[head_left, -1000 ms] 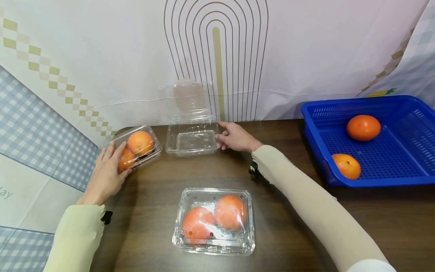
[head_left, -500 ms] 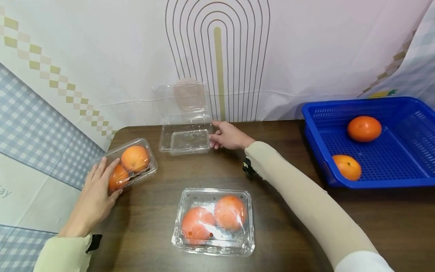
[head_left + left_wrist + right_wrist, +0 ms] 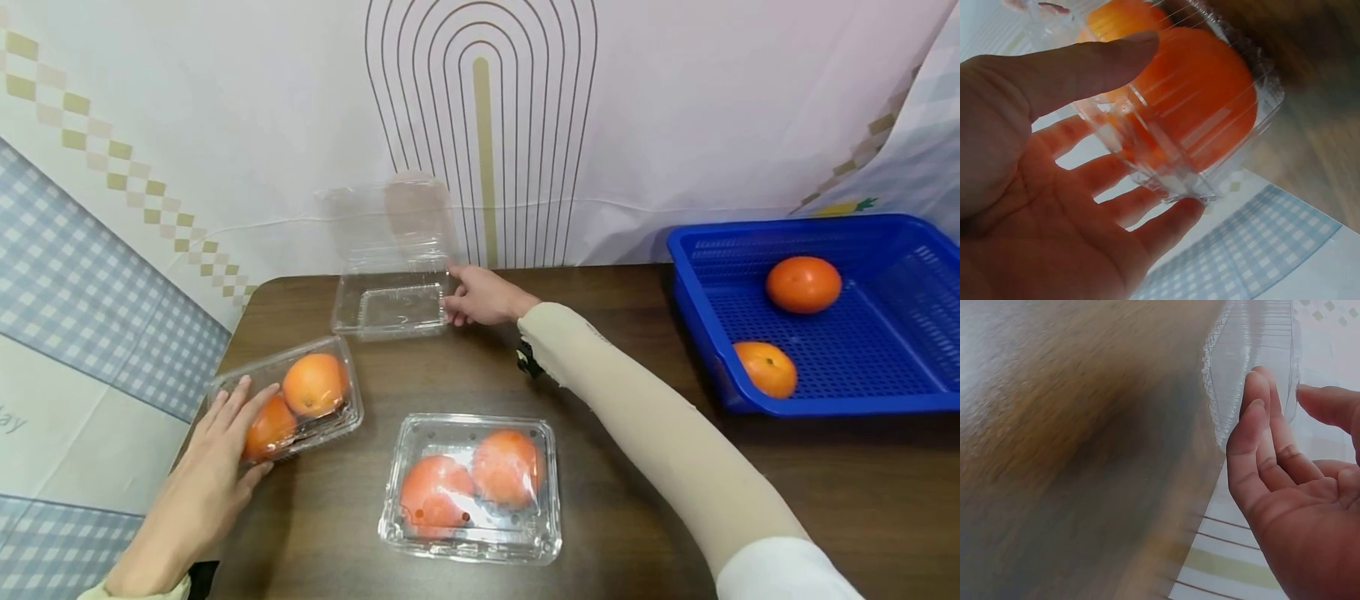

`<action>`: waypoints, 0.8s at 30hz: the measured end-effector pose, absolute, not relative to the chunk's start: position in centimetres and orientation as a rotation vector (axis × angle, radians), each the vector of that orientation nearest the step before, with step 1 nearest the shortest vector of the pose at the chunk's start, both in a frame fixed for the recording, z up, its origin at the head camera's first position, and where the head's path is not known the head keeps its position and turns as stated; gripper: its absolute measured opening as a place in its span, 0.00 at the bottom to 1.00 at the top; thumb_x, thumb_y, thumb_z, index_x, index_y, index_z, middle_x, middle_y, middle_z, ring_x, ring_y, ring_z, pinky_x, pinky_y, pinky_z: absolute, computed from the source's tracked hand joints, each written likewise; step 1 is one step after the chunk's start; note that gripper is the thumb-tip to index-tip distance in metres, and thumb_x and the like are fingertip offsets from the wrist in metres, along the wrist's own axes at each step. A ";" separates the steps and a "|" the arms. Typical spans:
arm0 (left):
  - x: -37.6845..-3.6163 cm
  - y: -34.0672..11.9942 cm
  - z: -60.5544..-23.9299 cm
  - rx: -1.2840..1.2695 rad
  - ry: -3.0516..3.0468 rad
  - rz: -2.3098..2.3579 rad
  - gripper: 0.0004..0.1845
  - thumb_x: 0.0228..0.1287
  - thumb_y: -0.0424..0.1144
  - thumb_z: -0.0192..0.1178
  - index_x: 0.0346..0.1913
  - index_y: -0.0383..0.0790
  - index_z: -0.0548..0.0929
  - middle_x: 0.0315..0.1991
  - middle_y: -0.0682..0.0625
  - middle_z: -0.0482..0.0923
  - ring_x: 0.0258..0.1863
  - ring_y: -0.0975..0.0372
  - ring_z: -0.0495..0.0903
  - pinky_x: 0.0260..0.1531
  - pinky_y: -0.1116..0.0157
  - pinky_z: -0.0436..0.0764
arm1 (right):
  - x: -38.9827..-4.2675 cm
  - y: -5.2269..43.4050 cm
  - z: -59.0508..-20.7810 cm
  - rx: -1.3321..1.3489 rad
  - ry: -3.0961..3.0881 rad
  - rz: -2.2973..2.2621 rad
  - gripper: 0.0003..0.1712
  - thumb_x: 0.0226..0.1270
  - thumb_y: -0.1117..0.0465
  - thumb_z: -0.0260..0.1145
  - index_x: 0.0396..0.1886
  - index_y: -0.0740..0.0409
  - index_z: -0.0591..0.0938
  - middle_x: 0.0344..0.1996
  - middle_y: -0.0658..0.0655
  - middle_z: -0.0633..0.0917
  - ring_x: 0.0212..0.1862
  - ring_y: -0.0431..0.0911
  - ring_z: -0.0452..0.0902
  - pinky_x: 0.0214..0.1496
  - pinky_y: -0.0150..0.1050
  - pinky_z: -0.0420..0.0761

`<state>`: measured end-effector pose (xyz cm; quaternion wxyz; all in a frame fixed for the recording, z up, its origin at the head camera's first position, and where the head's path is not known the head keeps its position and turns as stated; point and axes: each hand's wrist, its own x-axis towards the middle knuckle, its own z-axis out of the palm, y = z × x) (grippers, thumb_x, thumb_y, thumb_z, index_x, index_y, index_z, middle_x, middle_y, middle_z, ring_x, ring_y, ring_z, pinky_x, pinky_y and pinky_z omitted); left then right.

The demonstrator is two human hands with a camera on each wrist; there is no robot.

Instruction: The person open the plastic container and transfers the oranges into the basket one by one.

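Left hand (image 3: 213, 454): grasps the near-left fruit box (image 3: 288, 398), thumb on top.
Right hand (image 3: 480, 297): fingers grasp the far empty box (image 3: 392, 307).

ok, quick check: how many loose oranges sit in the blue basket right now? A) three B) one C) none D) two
D: the blue basket holds two loose oranges, one near its back and one at its front left corner; the rest are in clear boxes.
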<state>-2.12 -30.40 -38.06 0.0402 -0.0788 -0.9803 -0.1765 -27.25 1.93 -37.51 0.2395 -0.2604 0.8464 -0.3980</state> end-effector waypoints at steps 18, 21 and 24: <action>-3.7 -27.6 -37.6 -0.422 -2.955 -0.613 0.53 0.47 0.18 0.73 0.78 0.48 0.64 0.80 0.34 0.53 0.78 0.34 0.52 0.64 0.27 0.69 | -26.7 -1.6 -37.6 -0.805 2.314 -1.038 0.43 0.79 0.63 0.58 0.81 0.69 0.45 0.43 0.63 0.89 0.44 0.55 0.86 0.44 0.43 0.91; -4.3 -27.5 -37.7 -0.454 -2.941 -0.653 0.53 0.48 0.16 0.71 0.78 0.47 0.64 0.80 0.33 0.51 0.78 0.33 0.50 0.65 0.27 0.68 | -26.5 -2.0 -37.5 -0.807 2.295 -1.047 0.43 0.79 0.64 0.58 0.81 0.70 0.45 0.44 0.64 0.89 0.45 0.56 0.86 0.47 0.46 0.91; -4.9 -27.4 -37.8 -0.477 -2.922 -0.679 0.52 0.49 0.15 0.69 0.78 0.47 0.64 0.80 0.33 0.51 0.78 0.32 0.50 0.67 0.27 0.65 | -26.4 -2.1 -37.4 -0.817 2.272 -1.043 0.45 0.78 0.64 0.60 0.81 0.69 0.43 0.45 0.64 0.88 0.45 0.56 0.86 0.47 0.46 0.91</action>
